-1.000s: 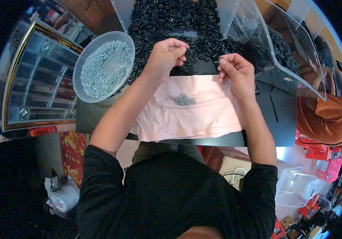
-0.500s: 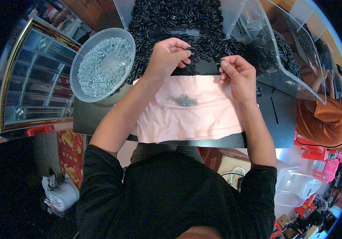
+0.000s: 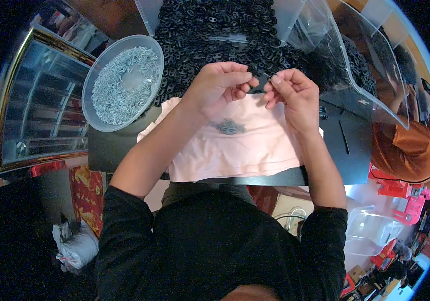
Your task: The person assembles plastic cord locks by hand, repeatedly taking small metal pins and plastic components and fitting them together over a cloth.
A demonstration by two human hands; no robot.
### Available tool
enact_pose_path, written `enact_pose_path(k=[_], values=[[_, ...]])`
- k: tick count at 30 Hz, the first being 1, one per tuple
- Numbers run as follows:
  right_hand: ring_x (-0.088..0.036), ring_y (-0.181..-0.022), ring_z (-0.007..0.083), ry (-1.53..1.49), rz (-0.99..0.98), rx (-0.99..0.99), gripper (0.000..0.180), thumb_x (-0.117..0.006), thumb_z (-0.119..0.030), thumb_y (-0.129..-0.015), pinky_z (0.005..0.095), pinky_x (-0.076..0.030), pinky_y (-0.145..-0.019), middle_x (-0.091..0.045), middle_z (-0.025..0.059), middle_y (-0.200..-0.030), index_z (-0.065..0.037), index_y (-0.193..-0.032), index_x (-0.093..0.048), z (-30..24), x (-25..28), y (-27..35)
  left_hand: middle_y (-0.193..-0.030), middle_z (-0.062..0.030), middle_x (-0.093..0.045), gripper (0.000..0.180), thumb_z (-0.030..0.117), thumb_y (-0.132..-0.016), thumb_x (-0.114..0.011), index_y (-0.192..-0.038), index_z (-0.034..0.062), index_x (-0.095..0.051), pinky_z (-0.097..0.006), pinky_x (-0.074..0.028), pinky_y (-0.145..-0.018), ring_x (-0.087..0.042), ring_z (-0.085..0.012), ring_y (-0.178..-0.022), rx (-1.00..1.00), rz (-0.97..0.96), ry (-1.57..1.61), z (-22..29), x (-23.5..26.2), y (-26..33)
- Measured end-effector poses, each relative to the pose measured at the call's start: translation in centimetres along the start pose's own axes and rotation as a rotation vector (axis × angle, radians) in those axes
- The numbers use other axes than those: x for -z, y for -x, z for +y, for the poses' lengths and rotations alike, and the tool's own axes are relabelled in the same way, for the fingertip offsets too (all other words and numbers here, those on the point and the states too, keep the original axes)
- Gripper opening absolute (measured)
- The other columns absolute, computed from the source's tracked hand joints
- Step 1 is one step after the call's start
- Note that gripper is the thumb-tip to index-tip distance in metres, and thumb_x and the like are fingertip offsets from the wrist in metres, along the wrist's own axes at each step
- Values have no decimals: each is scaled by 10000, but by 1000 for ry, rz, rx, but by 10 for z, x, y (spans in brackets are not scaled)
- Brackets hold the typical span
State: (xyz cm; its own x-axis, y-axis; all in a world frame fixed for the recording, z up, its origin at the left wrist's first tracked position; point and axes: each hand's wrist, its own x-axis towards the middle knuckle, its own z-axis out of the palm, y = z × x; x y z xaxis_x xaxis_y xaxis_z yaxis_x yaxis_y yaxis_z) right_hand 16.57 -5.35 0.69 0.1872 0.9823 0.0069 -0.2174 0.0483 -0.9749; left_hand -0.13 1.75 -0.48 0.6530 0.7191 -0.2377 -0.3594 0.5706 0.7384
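Fingertips pinched together, my left hand (image 3: 222,88) hovers above the far edge of a pink cloth (image 3: 255,145). Whatever it holds is too small and hidden to make out. Just to its right, my right hand (image 3: 292,93) pinches a small pin-like piece (image 3: 267,76), whose end pokes out toward the left fingers; a narrow gap parts the hands. Below them on the cloth lies a little heap of silvery metal pins (image 3: 229,126). Behind my hands spreads a large mass of black oval two-holed plastic pieces (image 3: 215,22).
At the left stands a round clear tub (image 3: 87,100) of similar silvery pins. Clear plastic bin walls (image 3: 348,65) rise at the right. A thin black rod (image 3: 344,137) lies on the dark table (image 3: 335,170). A person in an orange top (image 3: 415,150) is beyond the right edge.
My left hand has moved right and slightly nearer to me, my right hand slightly left, so they are closer together. The black piece seen at my left fingertips no longer shows clearly.
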Motion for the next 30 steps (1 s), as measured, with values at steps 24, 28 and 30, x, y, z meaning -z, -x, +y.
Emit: enact_pose_path(k=[24,28,30], values=[[-499,-476,85,26,11,64,91,-591,-33,-807,204,-400,-443,-563,46,-597,-6,-731,-550,2,-6,5,-716,-81,-626,100,90,-807,-607,-848,2,-583,-188,-426,-500,-536,-81,-560,-102,-23,-113,-14,-9,5],[-502,-485,88,13,18,63,86,-589,-30,-809,207,-404,-451,-565,48,-598,-5,-737,-549,3,-8,7,-685,-61,-619,103,95,-797,-615,-833,5,-582,-188,-411,-477,-523,-75,-526,-123,-4,-185,-12,-14,8],[-505,-493,90,-13,-8,79,83,-585,-25,-811,207,-406,-452,-565,50,-601,-3,-740,-547,3,-7,7,-666,-52,-606,97,91,-794,-613,-827,6,-580,-191,-405,-455,-517,-71,-516,-157,-7,-254,-10,-18,9]])
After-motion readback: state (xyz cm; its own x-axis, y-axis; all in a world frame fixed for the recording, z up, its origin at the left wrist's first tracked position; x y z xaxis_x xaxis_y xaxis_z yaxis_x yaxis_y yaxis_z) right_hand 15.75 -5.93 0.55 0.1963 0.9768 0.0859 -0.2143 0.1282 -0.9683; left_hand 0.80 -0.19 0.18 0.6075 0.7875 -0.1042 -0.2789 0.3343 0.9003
